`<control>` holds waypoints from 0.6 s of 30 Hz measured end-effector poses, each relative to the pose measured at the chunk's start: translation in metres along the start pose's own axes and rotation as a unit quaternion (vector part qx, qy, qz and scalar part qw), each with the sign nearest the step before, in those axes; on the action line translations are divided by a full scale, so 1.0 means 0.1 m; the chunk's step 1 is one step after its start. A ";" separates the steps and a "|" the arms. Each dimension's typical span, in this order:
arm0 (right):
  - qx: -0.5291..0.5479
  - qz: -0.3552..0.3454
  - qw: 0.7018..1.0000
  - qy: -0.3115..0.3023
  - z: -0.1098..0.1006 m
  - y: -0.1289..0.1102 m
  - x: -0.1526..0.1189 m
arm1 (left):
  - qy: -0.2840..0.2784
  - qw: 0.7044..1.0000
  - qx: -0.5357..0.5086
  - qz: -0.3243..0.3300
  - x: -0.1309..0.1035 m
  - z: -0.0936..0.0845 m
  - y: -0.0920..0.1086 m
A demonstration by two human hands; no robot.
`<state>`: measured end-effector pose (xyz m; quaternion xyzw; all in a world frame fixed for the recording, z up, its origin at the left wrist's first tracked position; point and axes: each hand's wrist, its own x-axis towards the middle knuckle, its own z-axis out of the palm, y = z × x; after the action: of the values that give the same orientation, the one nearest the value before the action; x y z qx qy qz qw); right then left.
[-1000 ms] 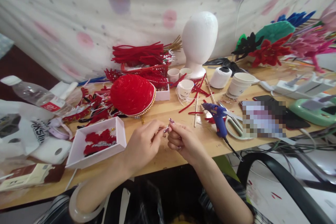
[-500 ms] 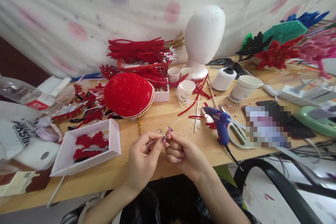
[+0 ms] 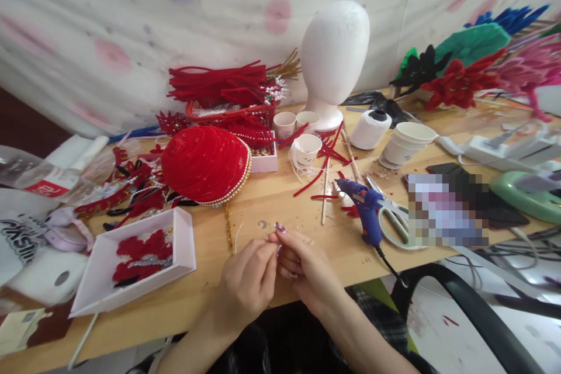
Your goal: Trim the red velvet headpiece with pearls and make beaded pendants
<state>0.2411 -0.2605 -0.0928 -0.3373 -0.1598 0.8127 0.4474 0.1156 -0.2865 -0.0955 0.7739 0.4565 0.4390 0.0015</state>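
My left hand (image 3: 250,276) and my right hand (image 3: 303,266) meet fingertip to fingertip over the table's front edge. Both are closed in a pinch. A thin pale thread (image 3: 237,238) sticks up beside my left fingers; the part between my fingertips is hidden. Which hand grips it I can see only in part. Beyond my left hand lies a red rounded cap (image 3: 205,165) with a beaded rim and a hanging gold strand (image 3: 228,227). A white box (image 3: 183,242) holding red flower pieces (image 3: 146,254) is to the left.
A blue glue gun (image 3: 366,210), scissors (image 3: 397,225) and phones (image 3: 477,196) lie on the right. Behind are paper cups (image 3: 305,151), a thread spool (image 3: 370,130), a white foam head (image 3: 335,52) and a red basket (image 3: 258,111). A bottle (image 3: 48,178) lies at left.
My left hand has turned so its back faces up, and both hands sit slightly lower. The thread's loose end now shows left of the fingertips. The view has shifted a little.
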 end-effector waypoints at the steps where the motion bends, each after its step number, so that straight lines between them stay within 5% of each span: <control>1: -0.030 -0.010 0.999 0.015 -0.01 0.01 0.00 | -0.008 1.000 0.006 0.006 0.00 -0.01 0.00; 5: -0.179 -0.091 0.979 0.038 -0.09 0.00 0.01 | -0.055 0.998 -0.014 -0.024 0.01 -0.05 0.00; 9: -0.355 -0.173 0.919 -0.020 -0.19 -0.11 -0.02 | -0.127 0.988 -0.053 -0.075 0.03 -0.12 -0.03; 14: -0.483 -0.187 0.848 -0.115 -0.31 -0.26 -0.06 | -0.178 0.970 -0.069 -0.147 0.05 -0.22 -0.04; 18: -0.505 -0.162 0.830 -0.173 -0.36 -0.33 -0.07 | -0.198 0.951 -0.085 -0.222 0.09 -0.24 -0.02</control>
<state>0.2887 -0.2502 -0.0973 -0.3399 -0.6747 0.5800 0.3048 0.0995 -0.2885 -0.0756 0.7211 0.5685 0.3027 0.2552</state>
